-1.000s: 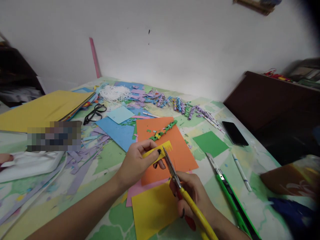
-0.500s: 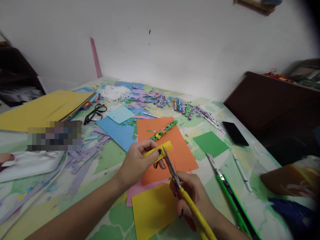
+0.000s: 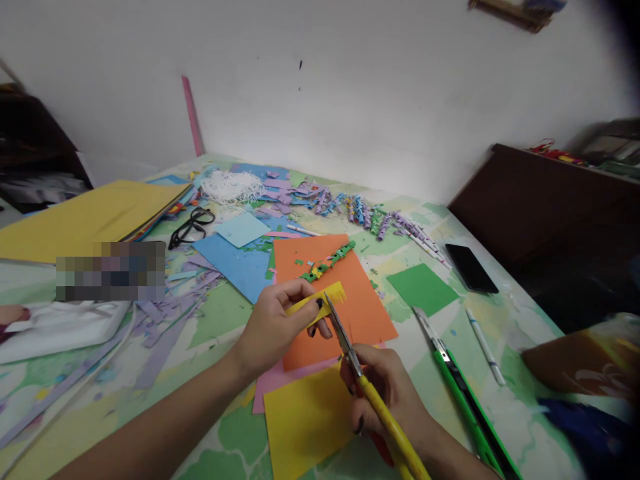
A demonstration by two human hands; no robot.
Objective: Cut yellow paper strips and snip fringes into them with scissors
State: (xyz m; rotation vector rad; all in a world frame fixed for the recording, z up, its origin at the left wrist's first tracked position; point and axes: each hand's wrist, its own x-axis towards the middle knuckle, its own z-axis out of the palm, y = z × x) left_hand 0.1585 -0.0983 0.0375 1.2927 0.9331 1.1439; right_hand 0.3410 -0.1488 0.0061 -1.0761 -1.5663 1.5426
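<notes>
A table (image 3: 235, 437) under a patterned cloth is set against a white wall (image 3: 350, 100). Above the orange sheet (image 3: 370, 313), a yellow strip (image 3: 336, 292) is pinched between the thumb and fingers of the left hand (image 3: 275, 317), the nearer one. From the right hand (image 3: 393, 383), by which the scissors (image 3: 370, 392) are gripped at the handles, the strip lies ahead and to the left. Its long axis is crossed steeply by the blades, which are aimed forward and leftward; how far they are parted cannot quite be told. The strip's slit end is pointed rightward and slightly away.
</notes>
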